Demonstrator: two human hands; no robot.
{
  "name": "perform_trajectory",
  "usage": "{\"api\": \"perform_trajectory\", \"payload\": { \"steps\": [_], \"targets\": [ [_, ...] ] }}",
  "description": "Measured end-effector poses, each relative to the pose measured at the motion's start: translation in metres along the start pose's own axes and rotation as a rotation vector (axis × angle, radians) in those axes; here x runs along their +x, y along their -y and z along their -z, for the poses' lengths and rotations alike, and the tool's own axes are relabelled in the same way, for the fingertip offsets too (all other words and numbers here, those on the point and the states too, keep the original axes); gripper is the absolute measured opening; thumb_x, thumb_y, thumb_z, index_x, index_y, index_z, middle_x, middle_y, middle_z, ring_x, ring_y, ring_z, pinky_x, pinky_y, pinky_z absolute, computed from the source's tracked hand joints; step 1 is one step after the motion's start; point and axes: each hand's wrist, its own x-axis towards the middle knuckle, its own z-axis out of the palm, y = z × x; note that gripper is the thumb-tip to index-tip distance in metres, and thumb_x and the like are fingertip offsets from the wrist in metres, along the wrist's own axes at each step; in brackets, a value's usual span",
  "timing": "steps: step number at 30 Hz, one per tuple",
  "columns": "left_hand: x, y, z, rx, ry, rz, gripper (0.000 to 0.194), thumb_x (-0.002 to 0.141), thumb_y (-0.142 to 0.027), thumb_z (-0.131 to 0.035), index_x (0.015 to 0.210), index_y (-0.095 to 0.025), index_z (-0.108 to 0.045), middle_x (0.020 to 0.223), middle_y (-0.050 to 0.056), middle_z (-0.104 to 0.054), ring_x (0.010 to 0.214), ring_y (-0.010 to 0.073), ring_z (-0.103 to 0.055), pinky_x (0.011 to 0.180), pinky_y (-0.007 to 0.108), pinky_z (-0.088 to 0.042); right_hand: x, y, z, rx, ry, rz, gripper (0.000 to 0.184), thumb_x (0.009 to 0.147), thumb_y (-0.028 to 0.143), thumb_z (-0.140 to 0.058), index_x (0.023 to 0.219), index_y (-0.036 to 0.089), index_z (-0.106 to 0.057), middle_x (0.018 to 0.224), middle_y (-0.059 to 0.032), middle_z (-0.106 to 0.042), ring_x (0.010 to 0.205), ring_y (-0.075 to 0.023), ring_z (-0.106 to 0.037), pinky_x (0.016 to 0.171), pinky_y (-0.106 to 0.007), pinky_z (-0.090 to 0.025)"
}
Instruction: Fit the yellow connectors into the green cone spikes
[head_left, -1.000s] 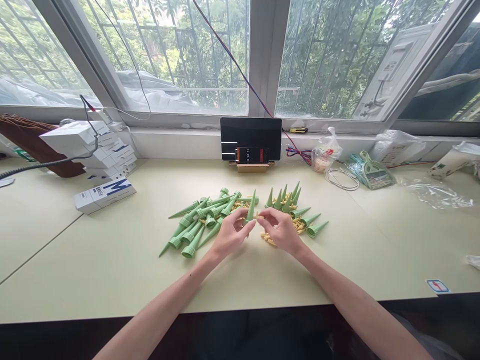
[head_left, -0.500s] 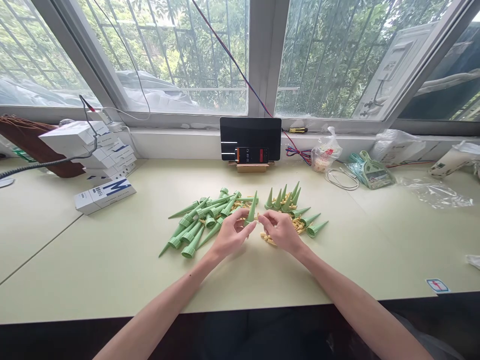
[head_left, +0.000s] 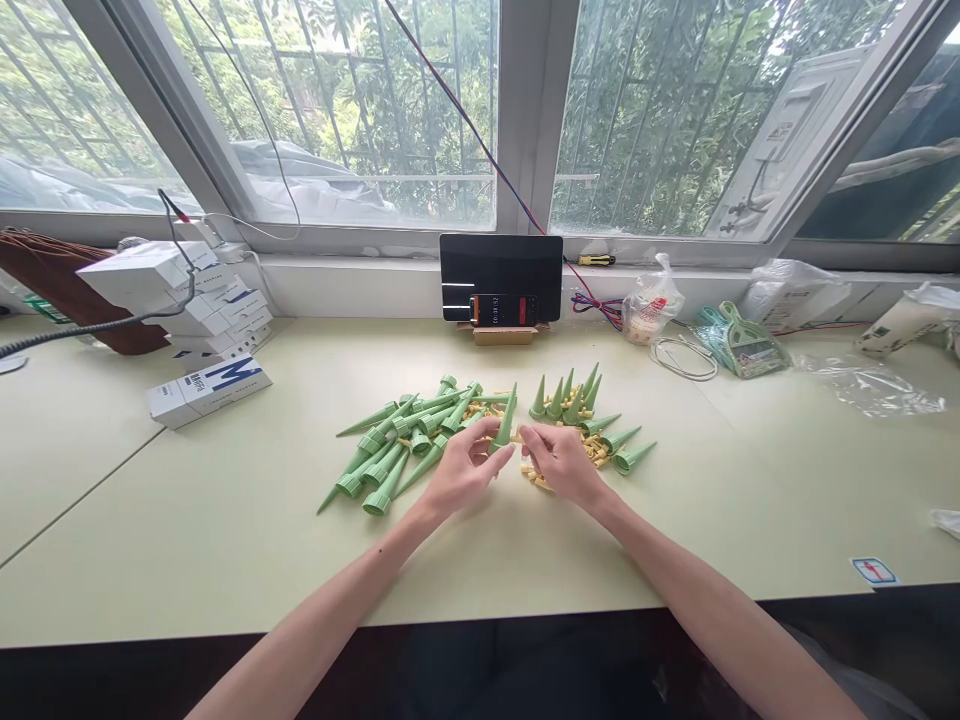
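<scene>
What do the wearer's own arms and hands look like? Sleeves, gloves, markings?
Left hand and right hand are ungloved. Left forearm and right forearm are bare, no sleeves in view. No watch, ring or cable visible on either. One small dark spot marks the left forearm.

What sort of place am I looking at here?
Probably an indoor workshop or assembly room: a long pale worktable runs along barred windows, with stacked white boxes and a pile of green plastic spikes on it.
</scene>
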Motion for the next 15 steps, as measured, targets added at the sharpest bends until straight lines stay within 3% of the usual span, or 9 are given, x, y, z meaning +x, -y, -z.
{"api": "perform_trajectory", "payload": {
  "steps": [9,15],
  "targets": [
    [-0.0002,-0.0003,-0.0008,-0.006,0.003,0.003,0.03,0.087,-0.04,-0.064,0.107,-0.018,-0.06,0.1,0.005,-0.061,0.064,0.0102,-0.055,0.051,0.021,-0.046,0.0,0.0018,0.0003,0.029,0.002,-0.014,0.05,0.1,0.05,-0.04,0.062,0.019,-0.053,0.048,0.0028,-0.046,0.045,-0.0113,-0.043,0.051,-0.025,-0.037],
    [0.0012,0.0019,-0.0016,-0.029,-0.076,0.054,0.035,0.085,-0.042,-0.066,0.109,-0.018,-0.059,0.091,0.004,-0.063,0.06,0.01,-0.054,0.05,0.022,-0.045,0.0001,0.0037,0.0003,0.084,-0.011,0.005,0.027,0.094,0.045,-0.055,0.09,0.019,-0.06,0.07,-0.0003,-0.061,0.053,-0.0124,-0.052,0.053,-0.025,-0.043]
  ]
}}
